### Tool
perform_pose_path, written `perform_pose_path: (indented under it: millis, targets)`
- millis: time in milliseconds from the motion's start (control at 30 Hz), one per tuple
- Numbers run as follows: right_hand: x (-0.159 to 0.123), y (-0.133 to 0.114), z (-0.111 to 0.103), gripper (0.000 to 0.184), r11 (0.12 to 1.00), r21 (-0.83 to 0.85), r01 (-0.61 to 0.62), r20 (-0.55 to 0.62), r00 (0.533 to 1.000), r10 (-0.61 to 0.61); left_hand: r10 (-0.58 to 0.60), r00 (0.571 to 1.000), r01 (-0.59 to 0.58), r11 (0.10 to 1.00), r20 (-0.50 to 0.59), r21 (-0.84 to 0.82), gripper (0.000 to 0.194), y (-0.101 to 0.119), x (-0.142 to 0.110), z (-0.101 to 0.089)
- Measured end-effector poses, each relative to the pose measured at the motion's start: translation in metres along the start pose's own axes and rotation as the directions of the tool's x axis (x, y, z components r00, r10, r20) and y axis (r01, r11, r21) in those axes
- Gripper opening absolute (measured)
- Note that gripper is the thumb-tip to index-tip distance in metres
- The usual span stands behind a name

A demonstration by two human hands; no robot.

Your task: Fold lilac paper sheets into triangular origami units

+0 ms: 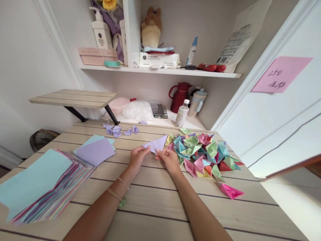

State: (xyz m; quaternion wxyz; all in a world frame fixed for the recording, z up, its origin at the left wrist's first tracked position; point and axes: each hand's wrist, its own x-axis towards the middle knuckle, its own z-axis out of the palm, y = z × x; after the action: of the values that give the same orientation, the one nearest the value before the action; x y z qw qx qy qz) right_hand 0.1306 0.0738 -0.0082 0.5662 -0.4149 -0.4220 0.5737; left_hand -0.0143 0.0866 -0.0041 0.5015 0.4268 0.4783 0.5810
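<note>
A sheet of purple paper, folded into a triangle, is held up just above the table between both hands. My left hand pinches its left corner, thumb on top. At its lower right edge, the fingers of my right hand are closed on the same paper. Right beside that hand spreads a heap of folded paper boats in many colours. Several small purple paper boats stand farther back on the left. A lone pink paper boat lies at the near right.
At left a thick stack of coloured paper lies near loose purple and teal sheets. A small raised stand is behind them. Along the back are a plastic bottle, a red jug and a clear bag, beneath a loaded shelf.
</note>
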Motion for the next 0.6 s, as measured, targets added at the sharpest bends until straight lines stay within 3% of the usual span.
perform_pose_path:
  millis: [167,300,400,600]
  targets:
    - [0.000,0.000,0.000,0.029,1.000,0.004,0.001,-0.021,1.000,-0.001,-0.038,0.997,0.019,0.961,-0.062,-0.275,0.023,0.003,0.003,-0.001]
    - [0.001,0.000,-0.001,0.030,1.000,0.005,0.008,-0.031,0.999,-0.008,-0.020,0.999,0.007,0.954,-0.040,-0.299,0.024,0.002,0.003,-0.002]
    - [0.002,0.000,-0.003,0.030,1.000,0.012,0.019,-0.053,0.998,-0.019,0.012,1.000,-0.009,0.969,0.011,-0.246,0.027,0.001,0.002,-0.002]
    - [0.003,0.006,-0.004,0.029,0.998,-0.031,0.052,0.019,0.999,-0.051,0.069,0.972,-0.095,0.990,0.223,0.108,0.022,0.004,-0.007,0.002]
